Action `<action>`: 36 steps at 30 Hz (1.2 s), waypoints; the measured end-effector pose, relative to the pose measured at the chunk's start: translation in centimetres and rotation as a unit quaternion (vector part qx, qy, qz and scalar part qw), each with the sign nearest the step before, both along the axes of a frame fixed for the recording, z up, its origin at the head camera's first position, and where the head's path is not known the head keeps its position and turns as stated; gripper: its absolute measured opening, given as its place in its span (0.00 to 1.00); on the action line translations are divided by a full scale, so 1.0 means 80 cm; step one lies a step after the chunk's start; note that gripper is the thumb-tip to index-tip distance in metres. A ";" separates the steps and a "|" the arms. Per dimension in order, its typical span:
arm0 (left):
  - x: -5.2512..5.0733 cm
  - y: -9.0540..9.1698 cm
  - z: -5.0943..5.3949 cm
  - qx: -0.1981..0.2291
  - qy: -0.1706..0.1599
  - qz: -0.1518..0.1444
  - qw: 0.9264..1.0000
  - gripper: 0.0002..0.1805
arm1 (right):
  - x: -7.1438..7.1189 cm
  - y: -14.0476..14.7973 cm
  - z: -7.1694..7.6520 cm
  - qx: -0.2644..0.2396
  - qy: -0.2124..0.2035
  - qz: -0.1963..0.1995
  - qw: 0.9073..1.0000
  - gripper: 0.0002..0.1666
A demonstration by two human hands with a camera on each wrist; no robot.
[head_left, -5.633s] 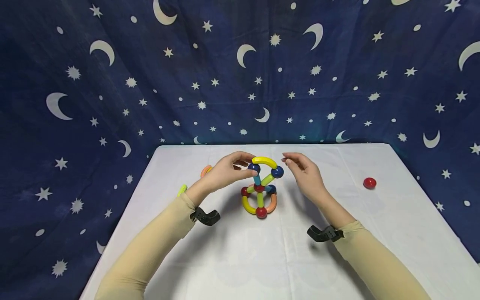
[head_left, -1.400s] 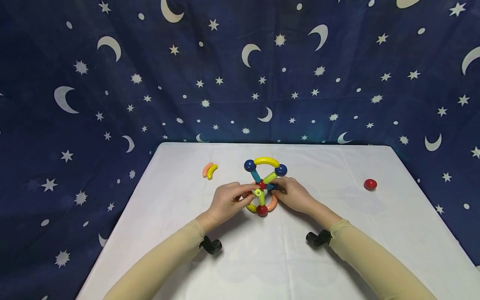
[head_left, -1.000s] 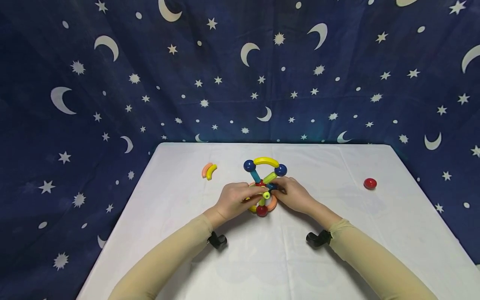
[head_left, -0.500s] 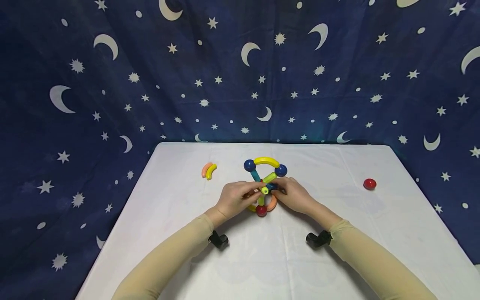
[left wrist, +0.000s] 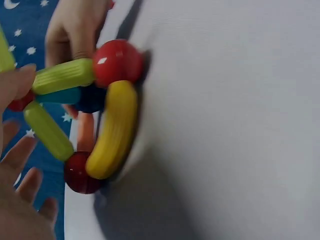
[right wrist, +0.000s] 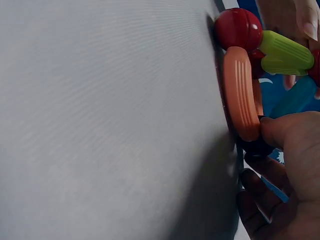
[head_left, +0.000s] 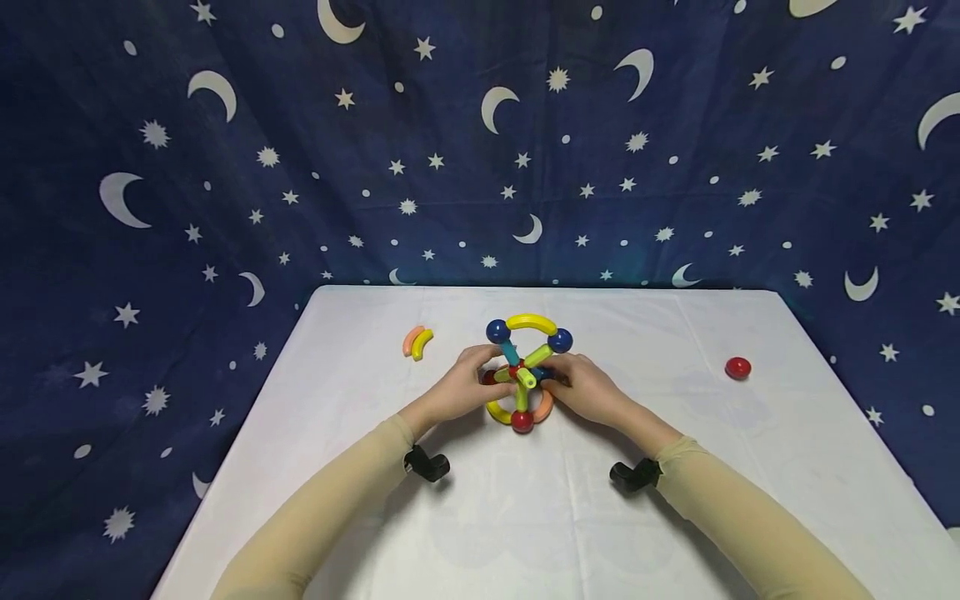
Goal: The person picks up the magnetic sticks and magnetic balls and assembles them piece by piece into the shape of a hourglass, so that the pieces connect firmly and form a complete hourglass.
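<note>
A magnetic ball-and-rod structure [head_left: 521,400] stands mid-table: a base ring of curved rods and balls, straight rods rising to a central red ball, and two upper blue balls bridged by a yellow curved rod [head_left: 531,322]. A light green rod [head_left: 527,379] juts from the centre toward me. My left hand [head_left: 453,390] is beside the structure's left side, fingers spread; in the left wrist view its thumb [left wrist: 22,80] is at the centre. My right hand [head_left: 592,396] pinches the lower blue ball [right wrist: 256,147] between thumb and forefinger; that ball is partly hidden.
A salmon curved rod [head_left: 411,341] and a yellow curved rod [head_left: 422,344] lie side by side at the back left of the white table [head_left: 510,525]. One red ball [head_left: 738,368] sits at the right. A dark starry cloth [head_left: 480,167] hangs behind.
Earlier the left hand was at an upper blue ball. It then brought a green rod to the centre; the rod now stays there, and the left fingers have spread off it. The right hand holds still lately.
</note>
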State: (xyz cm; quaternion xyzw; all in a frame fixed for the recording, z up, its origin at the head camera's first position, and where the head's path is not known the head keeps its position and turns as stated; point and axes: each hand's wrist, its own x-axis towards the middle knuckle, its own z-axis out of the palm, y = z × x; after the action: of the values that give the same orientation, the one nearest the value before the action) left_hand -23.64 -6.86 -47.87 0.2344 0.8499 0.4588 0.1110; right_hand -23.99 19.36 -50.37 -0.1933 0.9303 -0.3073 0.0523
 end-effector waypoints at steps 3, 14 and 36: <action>-0.011 0.000 0.000 0.013 -0.025 -0.034 0.999 0.24 | -0.003 -0.004 0.000 -0.002 -0.008 0.001 1.000 0.22; -0.012 0.004 0.002 0.044 -0.017 -0.037 0.998 0.12 | -0.032 -0.009 -0.001 -0.013 -0.050 -0.047 0.998 0.26; -0.009 -0.005 0.005 0.034 -0.052 -0.063 0.996 0.11 | -0.002 0.123 0.033 0.039 0.142 -0.169 0.975 0.18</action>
State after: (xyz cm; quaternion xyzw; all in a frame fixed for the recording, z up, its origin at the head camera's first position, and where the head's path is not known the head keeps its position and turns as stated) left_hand -24.34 -7.27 -47.50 0.2670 0.8102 0.4913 0.1757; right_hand -24.17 29.17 -47.75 -0.0729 0.9587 -0.2448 -0.1254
